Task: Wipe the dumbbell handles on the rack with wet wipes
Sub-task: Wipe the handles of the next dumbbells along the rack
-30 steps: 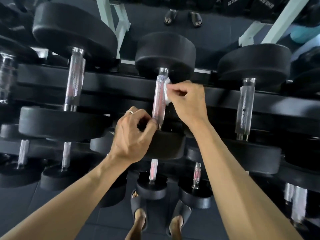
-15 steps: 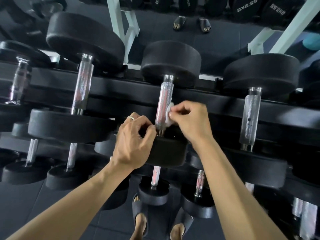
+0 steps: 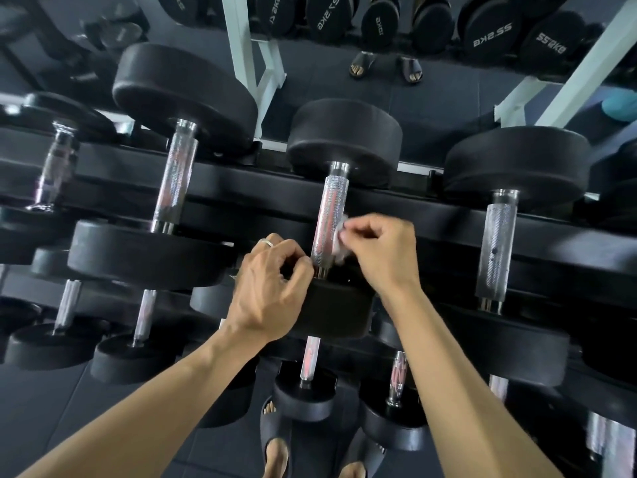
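- Head view, task object: the middle dumbbell [image 3: 344,215] lies on the top tier of a black rack [image 3: 431,215], its knurled chrome handle [image 3: 329,219] running from the far weight head down to the near weight head [image 3: 334,310].
- Head view, right hand: the right hand [image 3: 382,255] sits just to the right of the handle's lower half. Its fingers are curled and pinch a small white wet wipe [image 3: 339,241], which is pressed against the right side of the handle.
- Head view, wipe position: the wipe lies between the fingertips and the chrome, touching the handle above its lower collar; most of the handle above it is bare.
- Head view, left hand: the left hand [image 3: 272,294] is just left of the handle's lower end, resting at the top edge of the near weight head. Its fingers are curled inward with the thumb tip near the lower collar; whether it grips the weight head or only rests on it cannot be told. A ring [image 3: 266,242] shows on one finger.
- Head view, surroundings: neighbouring dumbbells lie to either side, one at left [image 3: 172,181] and one at right [image 3: 499,243], with smaller ones on the lower tier [image 3: 306,381]. Sandalled feet [image 3: 275,439] stand on dark floor [image 3: 51,408] below.
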`<state>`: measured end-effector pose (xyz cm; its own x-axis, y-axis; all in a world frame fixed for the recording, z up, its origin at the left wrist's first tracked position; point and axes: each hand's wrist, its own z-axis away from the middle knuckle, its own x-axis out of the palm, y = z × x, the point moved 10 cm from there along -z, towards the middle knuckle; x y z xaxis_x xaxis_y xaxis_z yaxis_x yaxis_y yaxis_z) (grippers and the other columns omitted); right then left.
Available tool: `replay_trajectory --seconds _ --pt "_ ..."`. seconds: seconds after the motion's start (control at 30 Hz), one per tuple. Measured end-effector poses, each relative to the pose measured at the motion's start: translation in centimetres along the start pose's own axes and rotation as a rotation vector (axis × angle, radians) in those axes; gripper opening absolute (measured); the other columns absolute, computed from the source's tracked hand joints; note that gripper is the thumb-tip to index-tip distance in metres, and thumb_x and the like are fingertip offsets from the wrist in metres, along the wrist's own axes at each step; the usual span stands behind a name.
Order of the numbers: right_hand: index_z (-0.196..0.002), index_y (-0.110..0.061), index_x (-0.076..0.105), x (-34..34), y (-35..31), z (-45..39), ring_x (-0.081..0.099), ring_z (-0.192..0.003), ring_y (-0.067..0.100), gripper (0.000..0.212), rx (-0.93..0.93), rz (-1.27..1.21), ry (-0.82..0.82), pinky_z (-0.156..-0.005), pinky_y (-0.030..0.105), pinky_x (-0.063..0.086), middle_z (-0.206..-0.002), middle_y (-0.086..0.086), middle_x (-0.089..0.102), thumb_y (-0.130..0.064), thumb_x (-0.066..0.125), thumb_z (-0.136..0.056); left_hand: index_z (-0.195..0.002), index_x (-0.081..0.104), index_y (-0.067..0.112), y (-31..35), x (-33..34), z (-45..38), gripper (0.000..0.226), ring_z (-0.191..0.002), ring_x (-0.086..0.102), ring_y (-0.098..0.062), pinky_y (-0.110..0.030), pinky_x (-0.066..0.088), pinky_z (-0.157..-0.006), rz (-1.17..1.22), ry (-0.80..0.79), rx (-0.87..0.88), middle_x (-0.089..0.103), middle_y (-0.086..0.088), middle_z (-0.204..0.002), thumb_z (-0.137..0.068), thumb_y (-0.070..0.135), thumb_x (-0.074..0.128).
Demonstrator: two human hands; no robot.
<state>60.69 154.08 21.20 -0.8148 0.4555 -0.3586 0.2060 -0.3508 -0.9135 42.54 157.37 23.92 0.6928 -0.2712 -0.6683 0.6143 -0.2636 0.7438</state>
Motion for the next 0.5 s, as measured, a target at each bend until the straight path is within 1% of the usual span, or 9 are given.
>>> replay_trajectory --seconds 0.07,0.1,0.17,0.2,0.27,0.33,0.37,0.43,0.5 --pt "-0.096 -0.016 0.078 -0.6 -0.9 -2.0 0.067 -0.075 -0.006 0.015 -0.027 -0.056 0.100 -0.073 0.009 0.051 -0.082 -0.014 0.071 -0.007 0.077 -0.083 -0.068 0.059 0.017 0.0 0.0 0.0 0.023 -0.076 0.051 -0.008 -0.011 0.032 -0.063 -0.004 0.000 -0.001 0.052 0.008 -0.073 -0.085 0.028 0.048" --pt "-0.098 -0.015 0.078 -0.6 -1.0 -2.8 0.068 -0.078 -0.004 0.016 -0.025 -0.079 0.121 -0.076 0.012 0.054 -0.084 -0.013 0.072 -0.007 0.076 -0.084 -0.068 0.060 0.017 0.0 0.0 0.0 0.024 -0.076 0.051 -0.008 -0.011 0.032 -0.063 -0.003 -0.001 -0.003 0.052 0.009 -0.073 -0.085 0.029 0.048" --pt "-0.097 -0.019 0.077 -0.1 -0.7 -3.1 0.070 -0.083 0.002 0.017 -0.003 -0.092 0.086 -0.082 0.022 0.058 -0.088 -0.010 0.073 -0.006 0.075 -0.085 -0.068 0.059 0.018 0.0 0.1 0.0 0.025 -0.077 0.051 -0.007 -0.013 0.032 -0.063 -0.005 -0.008 -0.007 0.053 0.008 -0.074 -0.085 0.031 0.047" --pt "-0.093 -0.022 0.075 0.1 -0.4 -2.5 0.070 -0.083 0.003 0.019 0.004 -0.077 0.047 -0.082 0.025 0.058 -0.088 -0.009 0.073 -0.005 0.075 -0.084 -0.068 0.060 0.017 0.0 0.1 0.0 0.026 -0.078 0.051 -0.008 -0.015 0.033 -0.063 -0.008 -0.011 -0.010 0.054 0.007 -0.074 -0.084 0.034 0.047" --pt "-0.083 -0.027 0.072 0.4 0.6 -0.3 0.071 -0.078 0.004 0.023 0.037 -0.009 -0.044 -0.077 0.020 0.056 -0.084 -0.008 0.074 -0.004 0.076 -0.081 -0.071 0.061 0.016 -0.2 0.2 0.3 0.035 -0.079 0.051 -0.009 -0.018 0.034 -0.065 -0.014 -0.005 -0.026 0.055 0.006 -0.075 -0.083 0.044 0.045" --pt "-0.082 -0.025 0.074 0.6 1.6 1.7 0.070 -0.077 0.003 0.019 0.083 0.067 -0.125 -0.071 0.012 0.051 -0.083 -0.008 0.074 -0.007 0.079 -0.078 -0.075 0.063 0.019 -0.5 0.1 0.8 0.043 -0.083 0.051 -0.007 -0.012 0.034 -0.067 0.006 0.008 -0.048 0.056 0.008 -0.078 -0.081 0.055 0.041" --pt "-0.084 -0.023 0.075 0.6 1.7 2.1 0.069 -0.077 0.002 0.016 0.080 0.088 -0.139 -0.069 0.011 0.050 -0.083 -0.008 0.074 -0.008 0.080 -0.078 -0.076 0.063 0.020 -0.6 0.0 1.1 0.045 -0.084 0.052 -0.006 -0.009 0.035 -0.068 0.036 0.015 -0.053 0.055 0.008 -0.079 -0.080 0.058 0.040" --pt "-0.081 -0.023 0.076 0.4 0.9 1.2 0.069 -0.075 0.001 0.018 0.044 0.045 -0.088 -0.071 0.014 0.053 -0.080 -0.010 0.074 -0.006 0.079 -0.078 -0.076 0.063 0.020 -0.8 0.0 1.3 0.047 -0.085 0.052 -0.003 -0.006 0.034 -0.068 0.090 0.021 -0.066 0.055 0.009 -0.080 -0.079 0.061 0.040" --pt "-0.083 -0.024 0.076 -0.2 -0.1 -0.6 0.069 -0.074 -0.001 0.020 0.009 -0.040 0.026 -0.075 0.018 0.055 -0.080 -0.012 0.073 -0.005 0.078 -0.080 -0.076 0.063 0.019 -1.1 0.1 1.2 0.049 -0.084 0.052 -0.002 -0.006 0.033 -0.067 0.103 0.017 -0.084 0.055 0.008 -0.080 -0.077 0.062 0.041"
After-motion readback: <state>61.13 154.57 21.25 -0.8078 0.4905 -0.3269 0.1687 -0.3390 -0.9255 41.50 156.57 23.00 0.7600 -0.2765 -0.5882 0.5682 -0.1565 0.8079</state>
